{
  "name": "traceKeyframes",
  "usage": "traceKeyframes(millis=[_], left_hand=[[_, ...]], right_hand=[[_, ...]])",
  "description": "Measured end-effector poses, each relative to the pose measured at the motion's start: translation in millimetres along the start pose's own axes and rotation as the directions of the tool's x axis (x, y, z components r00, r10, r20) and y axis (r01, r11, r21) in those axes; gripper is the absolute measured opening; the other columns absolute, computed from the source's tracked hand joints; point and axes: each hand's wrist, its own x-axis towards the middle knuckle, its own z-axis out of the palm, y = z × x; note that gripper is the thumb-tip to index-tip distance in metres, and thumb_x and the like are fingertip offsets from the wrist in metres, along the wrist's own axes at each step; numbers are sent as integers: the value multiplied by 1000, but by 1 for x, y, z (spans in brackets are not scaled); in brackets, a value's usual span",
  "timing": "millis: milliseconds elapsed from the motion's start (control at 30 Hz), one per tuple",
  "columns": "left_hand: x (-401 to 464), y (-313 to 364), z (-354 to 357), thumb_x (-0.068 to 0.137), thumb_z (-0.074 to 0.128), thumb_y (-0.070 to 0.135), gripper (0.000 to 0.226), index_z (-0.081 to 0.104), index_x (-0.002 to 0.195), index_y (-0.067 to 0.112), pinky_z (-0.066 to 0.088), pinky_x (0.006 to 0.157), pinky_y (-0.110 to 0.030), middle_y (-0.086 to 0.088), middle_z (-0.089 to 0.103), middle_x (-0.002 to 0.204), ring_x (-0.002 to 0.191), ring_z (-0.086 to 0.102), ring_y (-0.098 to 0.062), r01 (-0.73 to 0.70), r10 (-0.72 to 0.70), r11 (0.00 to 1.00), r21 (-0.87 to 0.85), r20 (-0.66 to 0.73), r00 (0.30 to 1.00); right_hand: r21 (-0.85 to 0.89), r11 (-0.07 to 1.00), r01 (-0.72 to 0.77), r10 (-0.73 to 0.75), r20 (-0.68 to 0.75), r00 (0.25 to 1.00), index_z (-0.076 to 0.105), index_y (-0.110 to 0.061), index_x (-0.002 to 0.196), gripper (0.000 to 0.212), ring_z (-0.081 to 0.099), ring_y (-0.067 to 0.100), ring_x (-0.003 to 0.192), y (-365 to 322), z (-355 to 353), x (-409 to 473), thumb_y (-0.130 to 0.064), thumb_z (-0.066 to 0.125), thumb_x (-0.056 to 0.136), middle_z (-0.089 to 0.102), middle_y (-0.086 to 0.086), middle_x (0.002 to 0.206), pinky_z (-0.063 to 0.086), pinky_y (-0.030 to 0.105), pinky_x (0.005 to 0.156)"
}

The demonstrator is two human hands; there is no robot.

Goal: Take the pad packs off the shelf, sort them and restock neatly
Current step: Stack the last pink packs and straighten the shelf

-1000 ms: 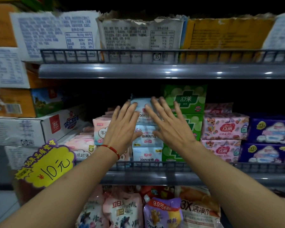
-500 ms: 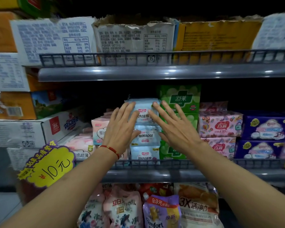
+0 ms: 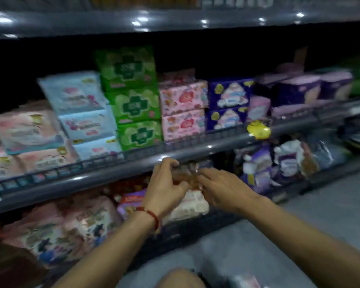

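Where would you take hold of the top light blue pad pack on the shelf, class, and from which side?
Grip the top light blue pack by its two short ends, coming from the front. It tops its stack, front face outward, with a green pack close on its right, so both hands can probably slide it forward over the shelf rail.

Two bare forearms are showing, with no sleeves reaching the wrists. The left hand [image 3: 164, 190] is wearing a thin red cord bracelet [image 3: 152, 215] around its wrist. The right hand [image 3: 220, 189] is wearing nothing. A bare knee [image 3: 179, 279] is showing at the near edge.
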Motion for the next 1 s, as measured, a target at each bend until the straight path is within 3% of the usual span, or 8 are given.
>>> traceKeyframes(millis=[100, 233, 333, 467, 667, 767, 867, 1000], left_hand=[[3, 32, 72, 80, 75, 21, 38, 58, 113, 20, 54, 78, -24, -2, 67, 99, 84, 64, -17, 79, -73, 997, 1, 396, 915], [-9, 70, 167, 90, 71, 19, 20, 64, 109, 16, 44, 54, -12, 0, 63, 89, 68, 55, -9, -42, -66, 991, 129, 730, 681], [-25, 61, 229, 88, 72, 28, 24, 66, 109, 20, 52, 86, -26, -3, 69, 111, 96, 64, -18, -160, -133, 951, 264, 818, 559], [-51, 24, 274, 93, 64, 35, 47, 55, 137, 21, 42, 106, -31, -8, 56, 142, 128, 53, -29, -388, -300, 801, 456, 866, 399], [-40, -5, 283, 96, 60, 39, 56, 45, 148, 23, 37, 110, -32, -6, 46, 153, 136, 47, -27, -453, -405, 739, 499, 866, 294], [-28, -16, 282, 96, 60, 39, 56, 45, 148, 23, 39, 111, -34, -5, 44, 154, 137, 46, -27, -400, -426, 760, 512, 857, 288], [-24, -22, 281, 95, 62, 39, 55, 47, 147, 25, 40, 111, -35, -4, 44, 154, 136, 47, -24, -343, -427, 796, 499, 864, 266], [-23, -23, 282, 97, 62, 37, 54, 47, 147, 24, 41, 108, -34, -4, 45, 152, 132, 49, -23, -321, -436, 810, 491, 870, 231]], right_hand=[[69, 971, -228, 196, 315, 929, 58, -16, 112, 27, 62, 36, 103, 28, 25, -106, -21, 59, 86, 58, 9, 116, 49, 44, 69], [92, 806, -585, 425, 597, 680, 62, -23, 130, 36, 55, 27, 125, 53, 58, -231, -20, 52, 95, 57, 2, 138, 46, 37, 94], [73, 602, -795, 541, 695, 474, 65, -25, 128, 35, 59, 26, 122, 47, 95, -306, -26, 55, 94, 63, 3, 135, 48, 35, 99], [0, 247, -969, 595, 789, 152, 62, -20, 132, 38, 56, 27, 126, 15, 153, -375, -28, 57, 96, 61, 5, 138, 46, 33, 102], [-149, -347, -926, 610, 714, -343, 11, -7, 156, 91, 40, 41, 136, -28, 234, -386, -49, 63, 94, 30, 23, 152, 38, 45, 110], [-172, -436, -883, 590, 687, -425, -6, -5, 158, 120, 29, 48, 143, -41, 262, -386, -59, 73, 85, 9, 25, 161, 35, 56, 114], [-169, -488, -856, 611, 634, -473, -10, -15, 159, 120, 26, 52, 142, -47, 273, -385, -50, 77, 85, -10, 21, 164, 33, 61, 113], [-126, -494, -860, 693, 541, -477, 4, -21, 156, 114, 41, 43, 128, -44, 267, -389, -53, 81, 78, 27, 25, 149, 40, 53, 110]])
